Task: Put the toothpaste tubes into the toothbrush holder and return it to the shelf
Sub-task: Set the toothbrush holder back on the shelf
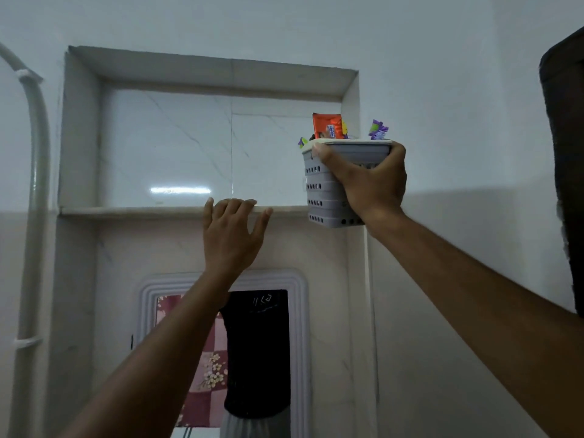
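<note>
My right hand (366, 181) grips a grey perforated toothbrush holder (319, 197) by its rim, raised at the right end of the wall niche. An orange toothpaste tube (327, 126) sticks up out of the holder, with purple and green toothbrush ends (377, 129) beside it. The holder's base hangs slightly below the level of the marble shelf (126, 211), in front of the niche's right edge. My left hand (232, 229) rests with spread fingers on the shelf's front edge, holding nothing.
The niche's back wall (164, 147) is glossy marble tile. A white pipe (34, 184) runs down the left wall. A framed mirror (221, 343) hangs below the shelf. A dark object (565, 153) juts in at the right edge.
</note>
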Available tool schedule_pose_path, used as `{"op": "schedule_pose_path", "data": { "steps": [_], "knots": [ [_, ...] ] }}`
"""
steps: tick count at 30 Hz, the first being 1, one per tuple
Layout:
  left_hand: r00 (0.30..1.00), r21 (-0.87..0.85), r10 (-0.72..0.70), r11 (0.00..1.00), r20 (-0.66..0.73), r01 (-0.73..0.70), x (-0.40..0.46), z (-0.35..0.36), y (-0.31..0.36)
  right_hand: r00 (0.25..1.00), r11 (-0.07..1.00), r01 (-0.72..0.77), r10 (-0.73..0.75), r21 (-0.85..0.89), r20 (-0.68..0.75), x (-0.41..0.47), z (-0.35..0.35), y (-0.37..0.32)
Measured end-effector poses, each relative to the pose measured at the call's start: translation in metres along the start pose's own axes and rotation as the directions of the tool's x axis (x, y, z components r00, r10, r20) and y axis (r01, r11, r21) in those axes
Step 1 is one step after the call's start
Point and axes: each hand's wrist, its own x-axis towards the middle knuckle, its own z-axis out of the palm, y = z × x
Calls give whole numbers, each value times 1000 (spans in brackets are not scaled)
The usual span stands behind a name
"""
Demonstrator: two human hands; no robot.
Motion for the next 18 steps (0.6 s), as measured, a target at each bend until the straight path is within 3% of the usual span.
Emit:
{"op": "schedule_pose_path", "data": {
  "steps": [9, 14, 18],
  "knots": [
    [1000, 1, 12, 1000, -7, -12, 1, 5, -4, 995, 993, 86, -90, -76, -50, 32, 66, 11],
    [1000, -4, 13, 1000, -8, -13, 2, 5, -2, 999, 993, 24, -21, -117, 25, 43, 87, 38],
    [1000, 3, 8, 1000, -17, -8, 1, 4, -2, 984, 956, 17, 36, -293, 177, 43, 95, 51]
  ]
}}
